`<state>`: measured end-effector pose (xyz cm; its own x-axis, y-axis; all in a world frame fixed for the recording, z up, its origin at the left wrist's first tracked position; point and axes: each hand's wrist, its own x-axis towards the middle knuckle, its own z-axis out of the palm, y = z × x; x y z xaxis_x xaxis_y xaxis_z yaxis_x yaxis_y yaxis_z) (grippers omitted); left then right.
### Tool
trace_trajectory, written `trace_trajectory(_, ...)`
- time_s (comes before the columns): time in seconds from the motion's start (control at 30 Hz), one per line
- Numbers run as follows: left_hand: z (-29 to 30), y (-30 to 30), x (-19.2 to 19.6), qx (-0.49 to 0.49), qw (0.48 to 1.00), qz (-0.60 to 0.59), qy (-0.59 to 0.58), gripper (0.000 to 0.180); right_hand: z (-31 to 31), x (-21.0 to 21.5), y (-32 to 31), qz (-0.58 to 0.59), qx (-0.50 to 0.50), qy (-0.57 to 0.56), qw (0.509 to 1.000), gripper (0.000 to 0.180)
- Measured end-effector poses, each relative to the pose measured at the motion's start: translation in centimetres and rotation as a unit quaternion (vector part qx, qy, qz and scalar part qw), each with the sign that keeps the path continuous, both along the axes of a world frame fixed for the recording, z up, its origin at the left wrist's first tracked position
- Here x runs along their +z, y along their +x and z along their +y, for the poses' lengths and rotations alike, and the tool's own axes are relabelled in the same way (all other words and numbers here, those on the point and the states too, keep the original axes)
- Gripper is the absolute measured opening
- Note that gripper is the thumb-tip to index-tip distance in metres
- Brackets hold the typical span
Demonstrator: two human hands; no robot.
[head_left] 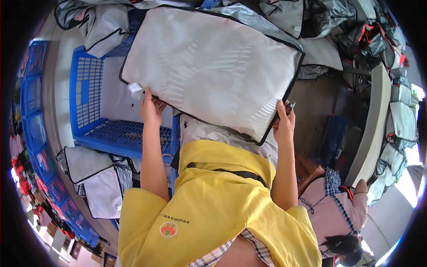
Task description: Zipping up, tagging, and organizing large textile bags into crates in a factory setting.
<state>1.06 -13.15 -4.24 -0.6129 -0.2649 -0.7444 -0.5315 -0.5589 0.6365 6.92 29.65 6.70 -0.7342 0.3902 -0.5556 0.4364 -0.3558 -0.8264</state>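
Note:
A large pale grey rectangular bag-like panel [209, 66] with black edge binding spreads out before me, tilted, its surface crossed by light stripes. My left hand [153, 110] is closed on its near left edge, beside a small white tag [135, 90]. My right hand [284, 119] pinches the near right edge. In that same hand is a small dark pointed metal tool [290, 107], perhaps thread snips; most of it is hidden by the fingers.
A blue plastic crate [86, 93] stands at my left, with more grey bound pieces [100, 178] below it. Grey and silver pieces [329, 18] pile up at the far right. A pale table edge [371, 120] runs along the right. Another person [333, 204] is at the lower right.

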Motion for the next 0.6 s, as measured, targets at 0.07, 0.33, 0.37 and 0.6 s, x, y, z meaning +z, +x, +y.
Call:
trace_trajectory(0.07, -0.3, -0.7, -0.4, 0.001, 1.0, -0.001, 0.026, 0.062, 0.0, -0.3, -0.1, 0.004, 0.005, -0.006, 1.0, 0.024)
trace_trajectory(0.33, -3.1, 0.9, 1.2, 0.026, 0.998, 0.053, 0.033, 0.057, -2.7, -0.6, -0.4, -0.023, -0.036, 0.005, 0.999, 0.015)
trace_trajectory(0.37, -2.2, 0.8, 2.4, 0.023, 0.995, 0.099, 0.015, 0.055, -1.4, -1.4, 0.1, -0.046, -0.052, 0.002, 0.998, 0.011)
trace_trajectory(0.6, 7.0, 5.3, 17.1, -0.145, 0.948, 0.199, -0.202, 0.043, 8.1, -5.0, 4.7, 0.049, -0.059, -0.018, 0.997, 0.025)
